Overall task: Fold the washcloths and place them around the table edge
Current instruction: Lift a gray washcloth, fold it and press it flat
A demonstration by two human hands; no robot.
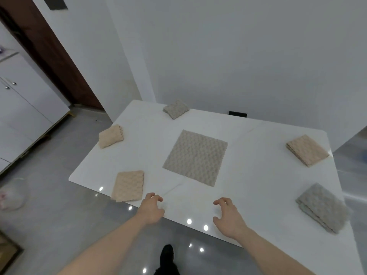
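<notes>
An unfolded grey washcloth point(195, 157) lies flat in the middle of the white table point(258, 175). Folded washcloths sit near the edges: a beige one point(128, 185) at the near left, a beige one point(110, 136) at the left, a grey one point(175, 108) at the far corner, a beige one point(306, 150) at the right, a grey one point(322, 207) at the near right. My left hand point(152, 208) and my right hand point(228, 216) hover over the near table edge, fingers loosely curled, holding nothing, short of the flat cloth.
White walls stand close behind the table's far sides. A white cabinet point(23, 108) is off to the left, past grey floor. A dark shoe point(166, 257) shows below the table's near edge.
</notes>
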